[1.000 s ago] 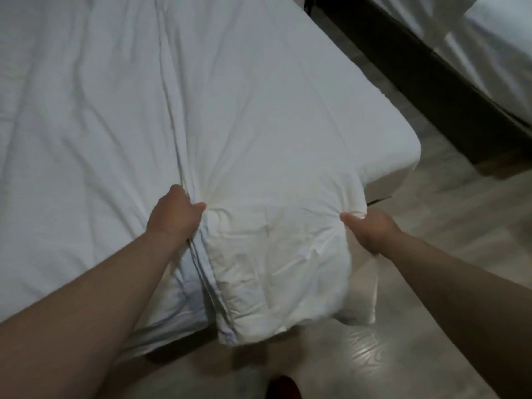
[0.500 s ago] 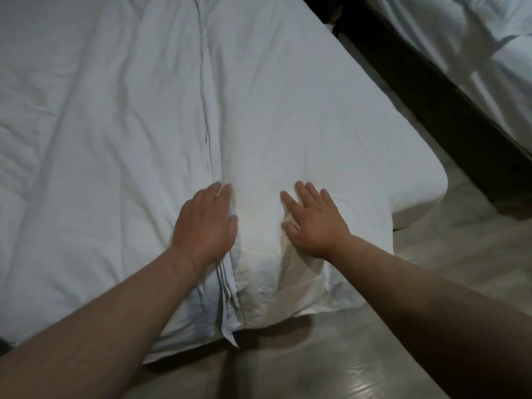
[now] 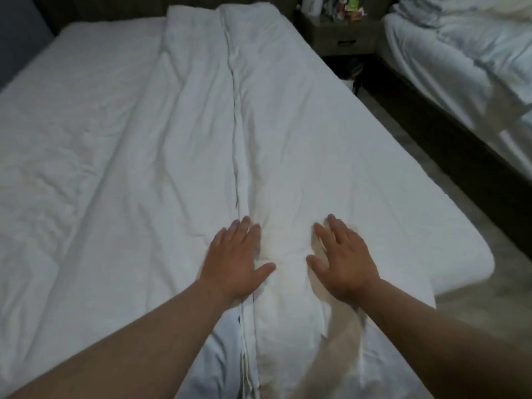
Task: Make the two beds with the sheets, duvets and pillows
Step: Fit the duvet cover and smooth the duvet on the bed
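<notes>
Presently left hand [image 3: 234, 260] and right hand [image 3: 342, 263] press flat, gripping nothing, on the duvet [image 3: 276, 125], its length running straight ahead

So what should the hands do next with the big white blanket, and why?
Probably the left hand should grip the long edge of the duvet and pull it leftward. That hand and the right hand lie flat on the duvet, which looks folded into a strip on the right, leaving the sheet on the left uncovered.
</notes>
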A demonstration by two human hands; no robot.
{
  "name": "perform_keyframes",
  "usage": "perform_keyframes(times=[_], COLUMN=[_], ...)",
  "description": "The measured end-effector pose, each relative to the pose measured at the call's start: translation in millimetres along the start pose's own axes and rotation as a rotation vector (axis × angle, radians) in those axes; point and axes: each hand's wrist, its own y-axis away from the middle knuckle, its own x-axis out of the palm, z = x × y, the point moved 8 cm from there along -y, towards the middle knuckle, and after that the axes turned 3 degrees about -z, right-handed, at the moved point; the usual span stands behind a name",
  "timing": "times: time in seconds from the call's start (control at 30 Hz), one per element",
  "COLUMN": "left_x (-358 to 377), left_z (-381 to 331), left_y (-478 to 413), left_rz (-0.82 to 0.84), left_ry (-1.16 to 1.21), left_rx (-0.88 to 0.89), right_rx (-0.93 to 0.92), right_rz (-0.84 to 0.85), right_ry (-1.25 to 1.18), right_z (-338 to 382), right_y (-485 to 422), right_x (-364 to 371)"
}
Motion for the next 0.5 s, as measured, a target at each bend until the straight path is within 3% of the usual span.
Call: perform_keyframes(times=[0.1,0.27,0.5], left_x=[35.2,59.2,71.2], left_z=[17.6,24.9,26.7], left_y=[-3.1,-2.4,-7.4], left_rz=[0.104,0.019,0.039], left_ry=[-0.079,-0.086,-0.090], left_rx=[-0.037,-0.036,-0.032], right_rx=[-0.011,-0.004,0.005], right_rz=[0.044,-0.015,0.004], right_ry=[0.059,0.043,0.019], right_z=[6.5,10.8,6.8], right_y=[-11.7,-11.8,-20.1], right_x=[25.1,43.9,57.2])
